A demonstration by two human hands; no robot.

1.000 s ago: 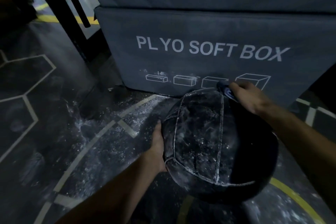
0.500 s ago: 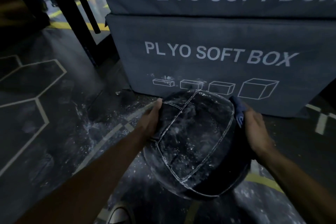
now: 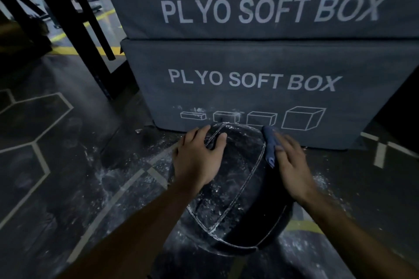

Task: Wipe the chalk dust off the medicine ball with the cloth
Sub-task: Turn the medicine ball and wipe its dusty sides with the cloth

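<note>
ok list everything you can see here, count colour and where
medicine ball: 1, black with pale seams, speckled with white chalk, on the floor in front of the lower box
cloth: 1, dark blue, bunched against the ball's upper right side under the right hand
plyo soft boxes: 2, dark grey with white lettering, stacked behind the ball
chalk dust: scattered patches, white, on the floor left and right of the ball
floor: 1, dark with pale hexagon lines and yellow stripes
rack frame: black bars, upper left
left hand: 1, fingers spread on the ball's upper left side
right hand: 1, blurred, pressing the cloth to the ball
</note>
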